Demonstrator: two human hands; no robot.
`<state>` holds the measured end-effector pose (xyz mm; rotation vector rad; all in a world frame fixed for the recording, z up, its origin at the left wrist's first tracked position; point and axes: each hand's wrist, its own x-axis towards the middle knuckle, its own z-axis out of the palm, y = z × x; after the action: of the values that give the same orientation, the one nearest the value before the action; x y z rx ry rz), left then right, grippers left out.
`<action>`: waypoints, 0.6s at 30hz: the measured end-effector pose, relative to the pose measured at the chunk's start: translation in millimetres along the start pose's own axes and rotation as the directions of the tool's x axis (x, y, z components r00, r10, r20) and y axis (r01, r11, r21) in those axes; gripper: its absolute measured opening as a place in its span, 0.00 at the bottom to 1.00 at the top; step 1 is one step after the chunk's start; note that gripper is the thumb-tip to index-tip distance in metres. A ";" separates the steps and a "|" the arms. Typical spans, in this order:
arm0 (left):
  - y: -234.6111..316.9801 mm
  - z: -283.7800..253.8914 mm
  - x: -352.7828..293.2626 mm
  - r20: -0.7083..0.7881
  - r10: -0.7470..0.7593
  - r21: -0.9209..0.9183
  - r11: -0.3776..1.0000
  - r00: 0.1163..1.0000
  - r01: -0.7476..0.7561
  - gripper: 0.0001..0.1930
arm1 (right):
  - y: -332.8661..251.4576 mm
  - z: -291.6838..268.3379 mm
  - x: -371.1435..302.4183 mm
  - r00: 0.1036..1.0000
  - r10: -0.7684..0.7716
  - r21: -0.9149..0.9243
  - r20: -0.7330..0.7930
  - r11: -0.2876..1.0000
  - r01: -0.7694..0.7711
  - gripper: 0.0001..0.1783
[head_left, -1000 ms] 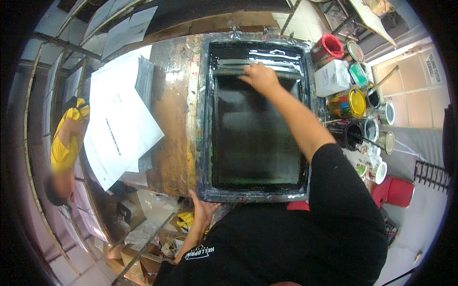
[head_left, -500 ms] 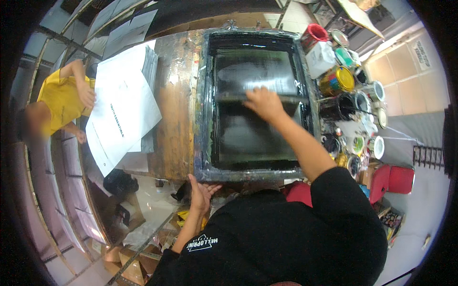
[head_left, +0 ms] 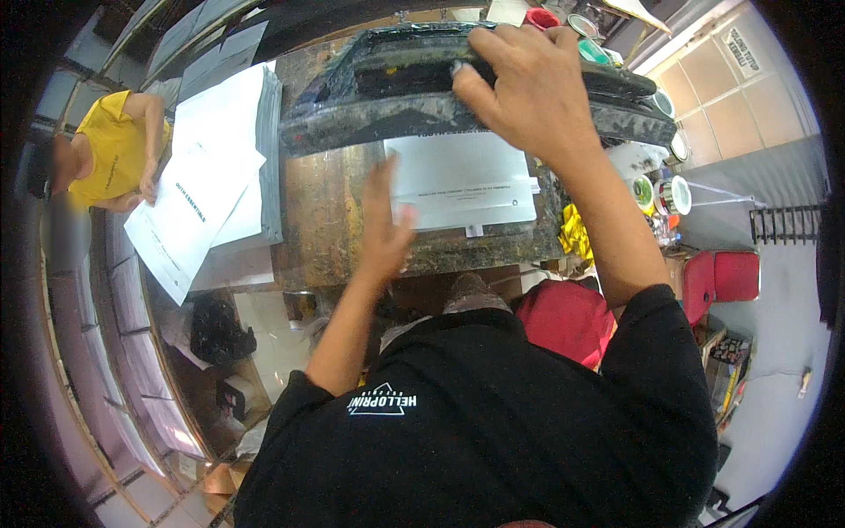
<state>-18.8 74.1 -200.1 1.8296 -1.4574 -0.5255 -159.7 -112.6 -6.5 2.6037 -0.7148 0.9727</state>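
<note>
A dark screen-printing frame (head_left: 370,121) is tilted up over the table, its near edge raised. My right hand (head_left: 537,92) is closed around a dark bar, which looks like a squeegee (head_left: 396,60), lying across the frame. How the frame itself is held up is hidden behind the hand. Below lies a white printed sheet or flat bag (head_left: 458,189) with dark lettering. My left hand (head_left: 385,224), blurred by motion, is at its left edge with thumb and fingers apart. It appears to hold nothing; contact with the sheet cannot be made out.
At left, a person in a yellow shirt (head_left: 119,145) handles a white printed sheet (head_left: 189,216) beside a thick stack (head_left: 271,158) on the wooden table (head_left: 321,202). Paint tins (head_left: 676,195) crowd the right side. A red chair (head_left: 563,321) stands by the table's near edge.
The screen frame has swung up from lying flat, uncovering the white printed sheet. My right hand has risen with the bar. My left hand has moved up from below the table edge to the sheet.
</note>
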 end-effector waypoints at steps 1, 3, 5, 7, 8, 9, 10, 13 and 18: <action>-15.1 22.4 -0.2 -0.005 -0.009 0.383 0.924 1.000 0.011 0.47 | -2.7 -1.4 10.4 1.000 -0.011 0.004 0.006 1.000 0.011 0.20; -48.9 84.8 -35.3 -0.051 -0.011 0.577 0.816 0.999 0.038 0.51 | 4.3 -3.3 21.9 0.999 -0.025 0.012 0.024 1.000 0.024 0.20; -88.2 116.9 -61.9 0.031 -0.081 0.587 0.808 0.996 0.048 0.55 | 6.6 -5.8 39.6 1.000 0.005 0.054 0.020 0.999 -0.006 0.21; -86.2 121.2 -62.5 0.143 -0.145 0.576 0.817 0.979 0.037 0.60 | 8.1 -19.1 60.1 0.997 0.048 0.099 0.060 0.994 -0.054 0.22; -77.0 116.4 -57.1 0.217 -0.176 0.561 0.828 0.960 0.025 0.63 | 8.7 -25.4 68.8 0.994 0.074 0.118 0.086 0.989 -0.084 0.22; -59.7 110.6 -44.5 0.246 -0.226 0.518 0.853 0.943 0.069 0.66 | 17.4 -22.4 73.7 0.993 0.081 0.131 0.080 0.987 -0.091 0.22; -51.5 106.0 -37.2 0.254 -0.246 0.576 0.816 0.935 0.059 0.64 | 21.0 -24.1 81.6 0.991 0.100 0.146 0.091 0.983 -0.112 0.22; -19.3 79.1 4.2 0.123 -0.080 0.404 0.914 0.989 0.023 0.50 | 27.6 -26.3 108.1 0.983 0.145 0.171 0.114 0.972 -0.163 0.23; 23.6 31.9 74.8 -0.325 0.088 0.047 0.996 0.942 -0.077 0.26 | 44.2 -18.4 129.8 0.985 0.117 0.170 0.130 0.976 -0.138 0.21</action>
<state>-36.1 -8.5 -194.2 1.7729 -1.3129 -0.1454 -108.5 -188.1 97.5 2.8213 -0.8716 0.9646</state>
